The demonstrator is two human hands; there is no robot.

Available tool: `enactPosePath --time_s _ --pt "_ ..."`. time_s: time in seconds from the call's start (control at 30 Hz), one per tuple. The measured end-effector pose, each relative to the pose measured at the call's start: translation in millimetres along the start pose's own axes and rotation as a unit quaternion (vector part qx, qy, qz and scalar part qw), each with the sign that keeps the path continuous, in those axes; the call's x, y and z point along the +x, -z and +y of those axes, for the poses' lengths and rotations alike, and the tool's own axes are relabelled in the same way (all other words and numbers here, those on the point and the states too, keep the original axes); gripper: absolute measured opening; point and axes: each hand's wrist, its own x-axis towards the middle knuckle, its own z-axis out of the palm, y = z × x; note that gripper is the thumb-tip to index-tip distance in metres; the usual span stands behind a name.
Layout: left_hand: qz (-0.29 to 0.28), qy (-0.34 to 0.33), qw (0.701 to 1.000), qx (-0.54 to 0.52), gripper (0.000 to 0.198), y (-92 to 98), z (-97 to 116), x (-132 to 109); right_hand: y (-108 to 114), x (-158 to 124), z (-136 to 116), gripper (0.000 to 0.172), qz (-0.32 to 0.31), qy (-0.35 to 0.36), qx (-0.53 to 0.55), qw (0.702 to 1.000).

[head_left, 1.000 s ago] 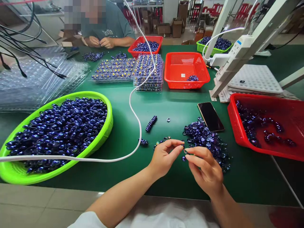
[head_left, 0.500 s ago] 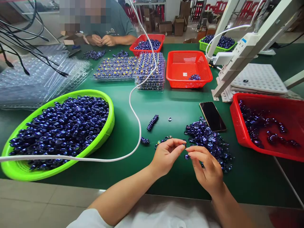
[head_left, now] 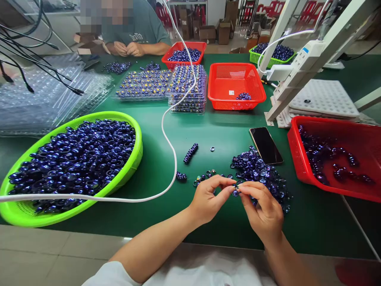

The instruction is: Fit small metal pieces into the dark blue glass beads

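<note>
Between the fingertips of both hands is a small shiny dark-blue ring [head_left: 235,193], mostly covered by the fingers. My left hand [head_left: 210,198] pinches it from the left with thumb and forefinger. From the right, my right hand [head_left: 263,206] closes its thumb and fingers on it. A loose pile of dark-blue rings [head_left: 258,167] lies just behind and beside my right hand. A few rings with gold and coloured bits [head_left: 210,172] sit beyond my left hand. Two short stacked rows of rings [head_left: 191,153] and a single ring [head_left: 212,149] lie farther off.
A green basket [head_left: 138,147] heaped with rings stands left, crossed by a white cable [head_left: 171,147]. A phone [head_left: 266,145] and a red basket [head_left: 293,151] are right. Behind are filled clear trays [head_left: 187,89], another red basket [head_left: 238,104] and a co-worker's hands [head_left: 127,49].
My right hand has moved slightly left and my left hand slightly right, so their fingertips now meet at the ring. The surrounding items keep their places.
</note>
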Motion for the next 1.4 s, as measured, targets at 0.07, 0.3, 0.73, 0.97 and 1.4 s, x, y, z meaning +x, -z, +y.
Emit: enactPosePath --time_s 0.07,0.3,0.73,0.97,1.4 --pt "0.0 -0.005 1.0 0.002 0.019 -0.1 0.5 0.4 -0.1 -0.4 0.0 0.035 0.003 0.0 -0.001 1.0" --pt "0.01 -0.049 0.998 0.046 0.014 0.1 6.2 2.0 -0.3 1.4 0.1 0.032 0.004 0.009 -0.027 1.0" --pt "-0.001 -0.03 0.997 0.072 0.013 -2.2 10.7 2.1 0.3 3.6 0.2 0.024 -0.008 -0.043 -0.039 0.998" --pt "0.0 0.009 0.998 0.06 0.016 -3.8 8.8 -0.8 4.7 6.6 -1.5 0.01 -0.059 -0.15 0.042 0.986" --pt "-0.013 -0.082 0.985 0.151 0.011 -4.2 9.5 -1.4 2.2 5.7 0.0 0.008 -0.079 -0.175 0.052 0.98"
